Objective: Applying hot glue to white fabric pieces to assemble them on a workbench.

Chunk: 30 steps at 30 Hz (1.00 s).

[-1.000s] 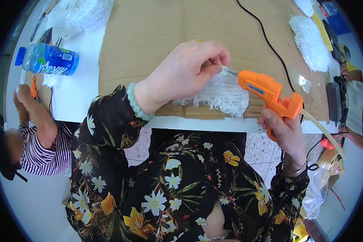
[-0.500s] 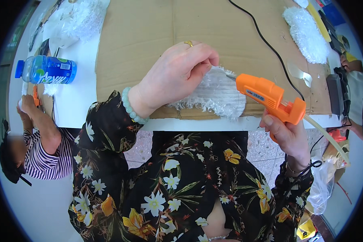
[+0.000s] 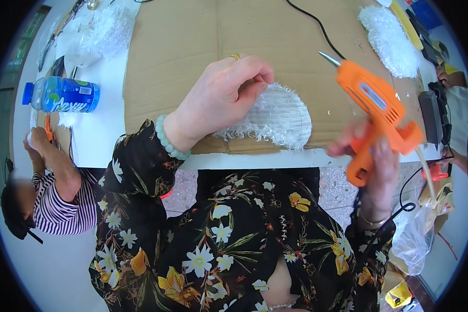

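My left hand (image 3: 223, 96) rests over a white shaggy fabric piece (image 3: 286, 117), thumb and forefinger pinched together at its upper edge. The piece lies near the front of the cardboard, its ribbed backing up and shaggy fringe along the near edge; its left part is hidden under my hand. My right hand (image 3: 377, 166), smeared by motion, grips an orange hot glue gun (image 3: 377, 101) by its handle. The gun is raised right of the fabric, apart from it, its metal nozzle pointing up and left. A pale glue stick trails from its back.
A cardboard sheet (image 3: 177, 47) covers the white table. A blue-labelled bottle (image 3: 70, 94) lies at left near white shaggy material (image 3: 106, 31). Another shaggy piece (image 3: 390, 41) is at far right, beyond the black cable (image 3: 317, 21). A co-worker in a striped shirt (image 3: 70, 203) sits left.
The glue gun has lifted away from the fabric, to the right, and its nozzle has swung further upward. My left hand stays nearly in place at the fabric's edge.
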Tool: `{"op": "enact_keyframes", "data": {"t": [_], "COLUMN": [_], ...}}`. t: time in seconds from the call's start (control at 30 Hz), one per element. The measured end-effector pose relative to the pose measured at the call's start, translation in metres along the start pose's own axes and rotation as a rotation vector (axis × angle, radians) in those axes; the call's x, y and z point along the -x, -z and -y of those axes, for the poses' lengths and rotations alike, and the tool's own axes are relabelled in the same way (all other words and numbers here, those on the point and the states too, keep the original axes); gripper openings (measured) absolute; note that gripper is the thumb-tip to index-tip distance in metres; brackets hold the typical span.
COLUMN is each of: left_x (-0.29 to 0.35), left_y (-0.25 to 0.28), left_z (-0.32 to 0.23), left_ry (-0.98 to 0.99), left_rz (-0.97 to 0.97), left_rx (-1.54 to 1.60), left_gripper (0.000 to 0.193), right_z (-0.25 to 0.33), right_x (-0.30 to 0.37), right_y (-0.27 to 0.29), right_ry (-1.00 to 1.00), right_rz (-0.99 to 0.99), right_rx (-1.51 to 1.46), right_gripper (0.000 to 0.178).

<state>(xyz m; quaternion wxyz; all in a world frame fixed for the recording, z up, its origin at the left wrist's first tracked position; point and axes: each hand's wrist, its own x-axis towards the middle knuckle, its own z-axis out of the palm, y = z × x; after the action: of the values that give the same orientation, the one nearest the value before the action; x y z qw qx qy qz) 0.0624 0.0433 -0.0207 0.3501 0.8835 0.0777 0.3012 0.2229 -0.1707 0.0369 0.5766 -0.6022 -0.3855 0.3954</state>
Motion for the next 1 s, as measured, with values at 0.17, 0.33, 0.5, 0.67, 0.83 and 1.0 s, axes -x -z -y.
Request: {"op": "enact_keyframes", "data": {"t": [0.17,0.33,0.5,0.67,0.83,1.0], "left_x": [0.000,-0.001,0.002,0.006,0.015,0.021], "left_y": [0.001,-0.002,0.005,0.007,0.007,0.010], "left_z": [-0.002,-0.002,0.000,-0.004,-0.005,-0.019], "left_ry": [-0.079,-0.103,-0.319,-0.684,-0.662,-0.554], "left_rz": [-0.010,0.048,0.106,0.275,0.305,0.375], "left_rx": [0.016,0.046,-0.024,-0.327,-0.375,-0.310], "left_gripper": [0.016,0.016,0.016,0.020,0.021,0.024], "right_z": [-0.025,-0.036,-0.037,-0.039,-0.039,-0.040], "right_x": [-0.026,-0.028,-0.029,-0.028,-0.029,-0.029], "right_y": [-0.036,-0.038,-0.038,-0.037,-0.037,-0.037], "right_ry": [-0.106,-0.106,-0.106,-0.115,-0.117,-0.114], "right_rz": [-0.080,-0.146,-0.112,-0.105,-0.104,-0.108], "right_rx": [-0.375,-0.392,-0.385,-0.375,-0.357,-0.339], "right_gripper": [0.036,0.035,0.034,0.033,0.033,0.033]}}
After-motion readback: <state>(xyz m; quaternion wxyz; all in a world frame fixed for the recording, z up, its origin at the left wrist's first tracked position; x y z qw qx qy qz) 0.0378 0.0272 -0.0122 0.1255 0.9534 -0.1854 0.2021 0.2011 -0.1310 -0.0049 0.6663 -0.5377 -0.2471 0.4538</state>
